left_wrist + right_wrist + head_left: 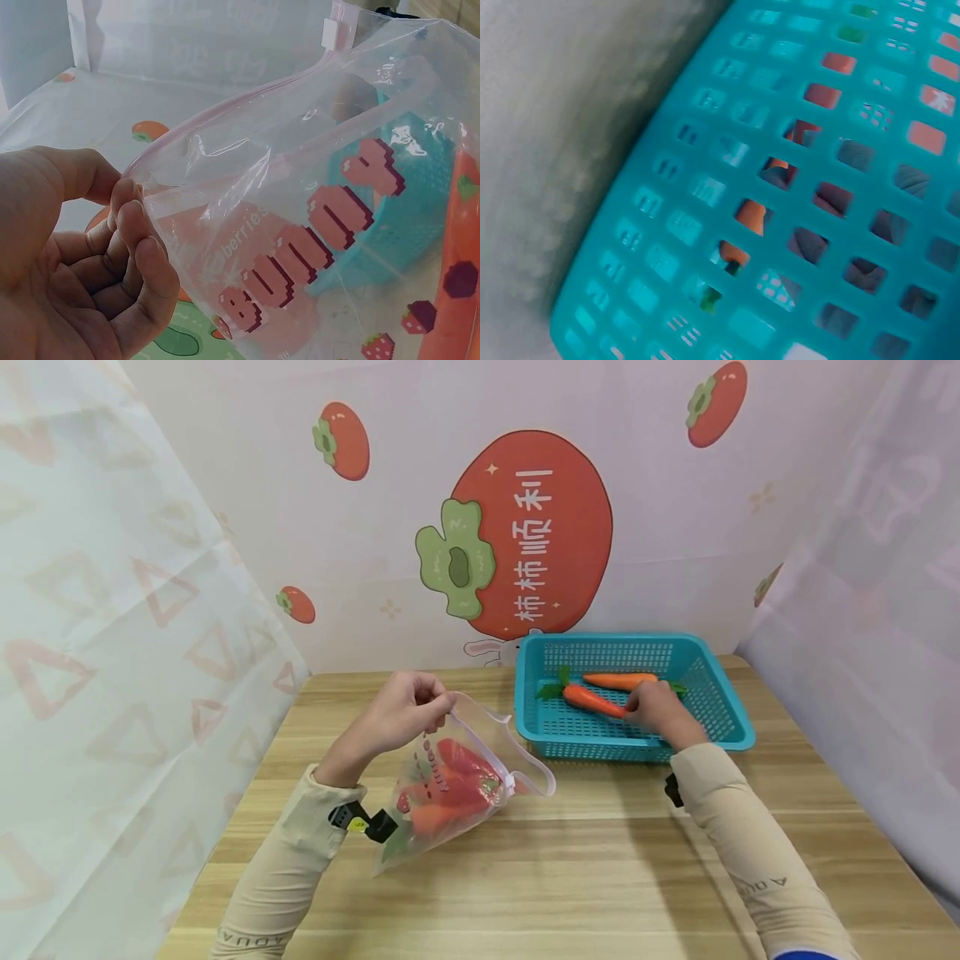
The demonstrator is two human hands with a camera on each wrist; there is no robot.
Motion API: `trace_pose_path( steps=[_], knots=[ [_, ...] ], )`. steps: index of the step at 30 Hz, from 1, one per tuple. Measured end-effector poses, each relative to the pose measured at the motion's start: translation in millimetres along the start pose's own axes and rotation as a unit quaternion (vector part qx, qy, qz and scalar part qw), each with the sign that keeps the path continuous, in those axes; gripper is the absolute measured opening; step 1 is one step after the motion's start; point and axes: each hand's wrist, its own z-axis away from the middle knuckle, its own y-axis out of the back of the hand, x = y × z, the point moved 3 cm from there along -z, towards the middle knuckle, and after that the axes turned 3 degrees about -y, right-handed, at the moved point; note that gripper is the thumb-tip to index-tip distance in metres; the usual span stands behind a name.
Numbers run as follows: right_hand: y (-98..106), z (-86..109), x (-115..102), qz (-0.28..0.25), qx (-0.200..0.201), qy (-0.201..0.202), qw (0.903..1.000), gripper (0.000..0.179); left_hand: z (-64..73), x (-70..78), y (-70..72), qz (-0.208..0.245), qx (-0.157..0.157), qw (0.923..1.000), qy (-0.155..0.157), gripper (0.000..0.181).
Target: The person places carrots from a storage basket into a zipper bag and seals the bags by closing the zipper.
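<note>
My left hand [408, 710] pinches the top edge of a clear zip bag [300, 247] between thumb and fingers. The bag has "BUNNY" lettering, printed strawberries and a pink zip with a white slider [330, 34]; its mouth gapes toward the basket. Inside it lie red and orange vegetable-like things [450, 793] with some green, seen through the film. On the right, my right hand [660, 712] reaches over the near wall of a blue-green basket [633, 745] and pinches the thin tip of an orange carrot [588, 700], whose leafy end points left. Behind it is a second carrot [618, 681].
The basket stands at the back right of a wooden table [570, 868]. In the right wrist view, its perforated wall [727, 180] covers most of the frame and partly hides the hand. A printed cloth backdrop [405, 527] rises behind the table and along both sides.
</note>
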Motion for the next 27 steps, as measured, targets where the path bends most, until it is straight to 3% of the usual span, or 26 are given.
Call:
trace_pose_path(
  steps=[6, 16, 27],
  knots=[
    [15, 12.7, -5, -0.031, 0.041, 0.029, 0.9983, 0.021, 0.1, 1.2, -0.2, 0.000, -0.002, 1.0000, -0.002, 0.023],
    [36, 31.1, -9, -0.018, 0.019, 0.076, 0.9968, 0.017, 1.0, 2.1, -0.6, 0.002, 0.000, 1.0000, 0.000, 0.023],
    [54, 54.9, -11, -0.016, 0.036, 0.120, 0.9920, 0.015, 0.9, 1.2, -0.1, 0.000, -0.001, 1.0000, 0.001, 0.023]
  ],
)
